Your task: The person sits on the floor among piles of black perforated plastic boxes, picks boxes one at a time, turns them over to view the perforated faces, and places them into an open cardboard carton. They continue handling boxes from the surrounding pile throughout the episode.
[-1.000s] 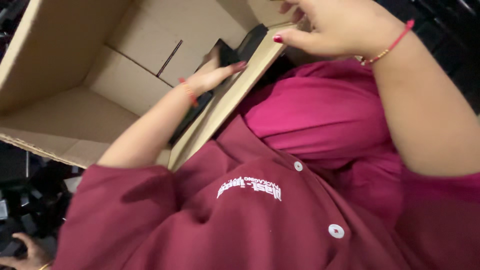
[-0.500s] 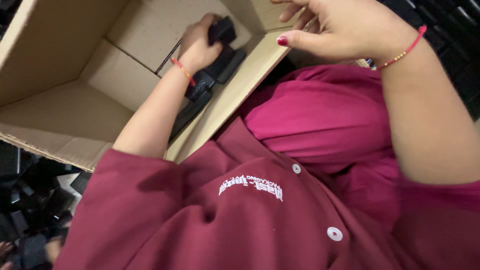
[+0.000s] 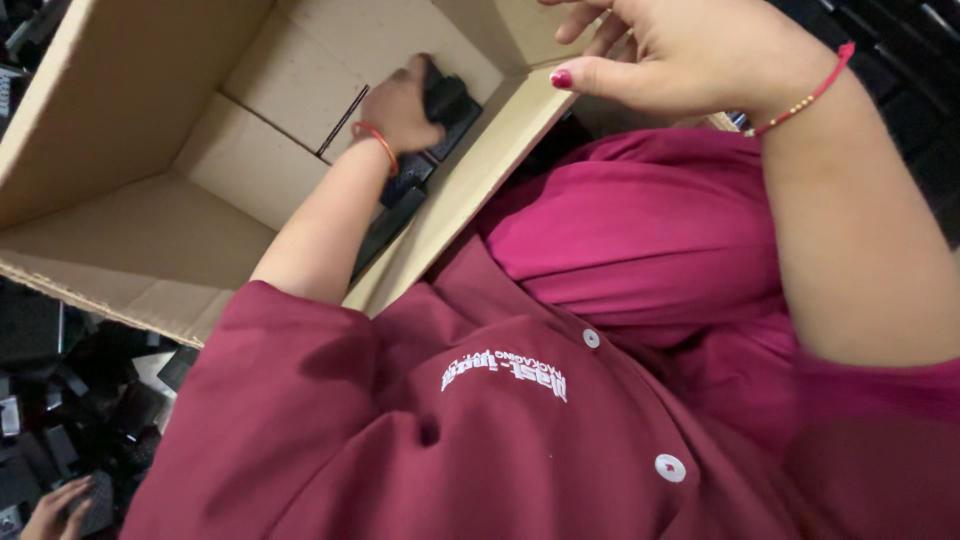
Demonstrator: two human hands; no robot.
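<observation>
- At the far bottom left, another person's hand [image 3: 52, 505] rests on a pile of small black parts [image 3: 70, 400] below the box.
- A big brown cardboard box [image 3: 130, 230] lies open. It is mostly bare inside.
- The left hand [image 3: 398, 100] reaches deep into the box. Its fingers are curled shut around a black part [image 3: 447, 100], pressed near the box's inner wall.
- More flat black parts [image 3: 395, 215] lie in a row along that wall, under the arm.
- The right hand [image 3: 680, 60] rests on the box's top edge. Its fingers are loosely bent and hold nothing I can see.
</observation>
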